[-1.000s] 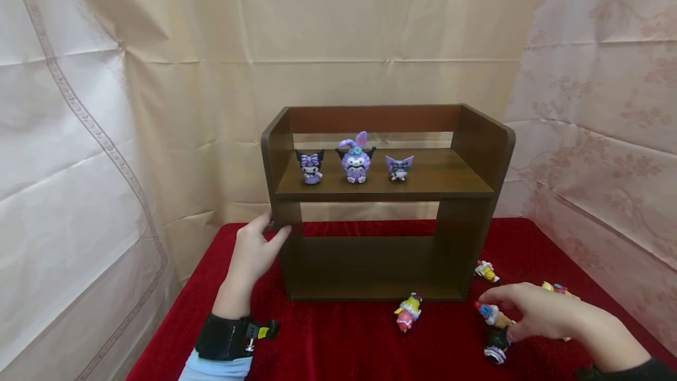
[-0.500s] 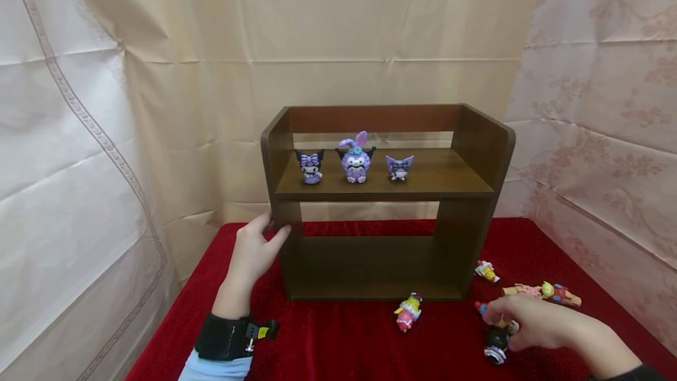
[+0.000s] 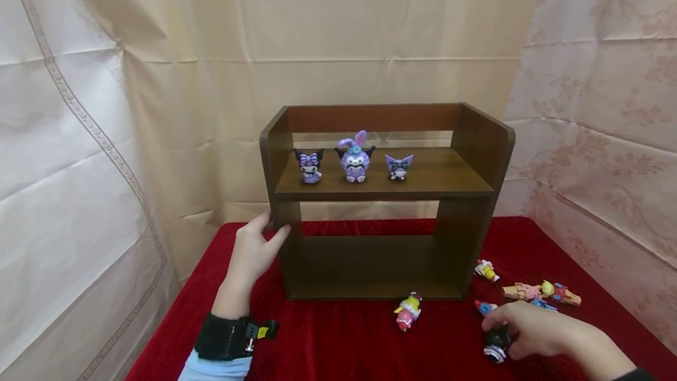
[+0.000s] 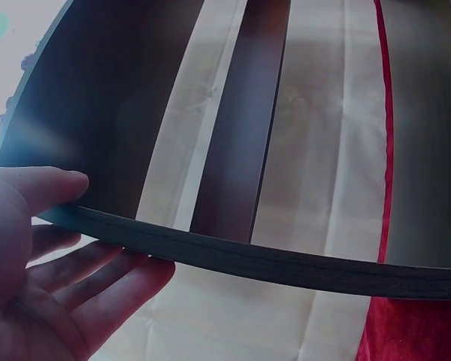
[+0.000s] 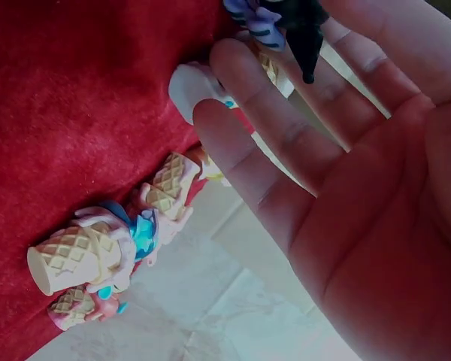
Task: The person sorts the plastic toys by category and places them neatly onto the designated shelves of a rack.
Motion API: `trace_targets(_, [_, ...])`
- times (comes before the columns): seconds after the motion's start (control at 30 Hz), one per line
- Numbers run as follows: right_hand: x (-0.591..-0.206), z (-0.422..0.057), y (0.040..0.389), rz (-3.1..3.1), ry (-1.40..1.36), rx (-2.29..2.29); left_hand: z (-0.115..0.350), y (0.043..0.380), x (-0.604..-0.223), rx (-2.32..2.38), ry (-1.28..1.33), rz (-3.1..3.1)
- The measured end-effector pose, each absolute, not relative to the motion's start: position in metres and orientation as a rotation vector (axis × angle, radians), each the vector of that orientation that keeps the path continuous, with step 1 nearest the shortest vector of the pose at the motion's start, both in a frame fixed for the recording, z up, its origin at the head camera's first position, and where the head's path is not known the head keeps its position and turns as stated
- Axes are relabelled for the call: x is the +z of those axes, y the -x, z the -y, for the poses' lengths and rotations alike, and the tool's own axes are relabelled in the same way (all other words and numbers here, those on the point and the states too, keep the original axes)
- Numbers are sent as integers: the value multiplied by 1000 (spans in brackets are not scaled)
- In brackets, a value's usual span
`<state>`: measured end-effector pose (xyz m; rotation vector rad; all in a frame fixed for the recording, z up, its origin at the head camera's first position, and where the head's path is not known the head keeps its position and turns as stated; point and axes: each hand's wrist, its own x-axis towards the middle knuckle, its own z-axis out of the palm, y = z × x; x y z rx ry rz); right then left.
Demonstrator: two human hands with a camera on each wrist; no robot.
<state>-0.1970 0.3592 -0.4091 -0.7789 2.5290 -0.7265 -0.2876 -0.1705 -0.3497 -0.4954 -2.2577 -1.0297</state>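
With thumb inside and fingers outside, my left hand grips the left side panel of a brown wooden shelf; the panel's edge runs between them in the left wrist view. At lower right, my right hand pinches a black figurine with a purple-and-white striped part, lying on the red cloth. A black pointed part of this figurine shows between thumb and fingers in the right wrist view. Just behind it lies a blue-topped figurine, partly hidden by the hand.
Three purple figurines stand on the upper shelf board. A yellow and pink figurine lies before the shelf. Right of the shelf lie a small yellow figurine and several with cone-shaped bases. Curtains hang behind and at both sides.
My right hand has come down and its fingers have closed round the black figurine. Figurines behind the hand are more exposed. The left hand stays on the shelf panel.
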Motion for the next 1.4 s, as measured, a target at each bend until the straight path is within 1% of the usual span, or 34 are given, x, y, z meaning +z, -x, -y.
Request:
trace_targets(0.17, [-412, -357, 199, -2572, 766, -652, 171, 288, -351, -1039, 505, 2251])
trace_targets(0.47, [-422, -356, 203, -2651, 898, -548, 170, 289, -352, -1043, 515, 2247])
trace_targets(0.73, [-426, -355, 205, -2656, 895, -519, 170, 289, -352, -1046, 517, 2242])
trace_targets(1.0, [-423, -355, 205, -2671, 949, -525, 170, 289, -351, -1039, 518, 2241])
trace_targets(1.4, [-421, -354, 204, -2688, 960, -591, 171, 289, -351, -1033, 501, 2254])
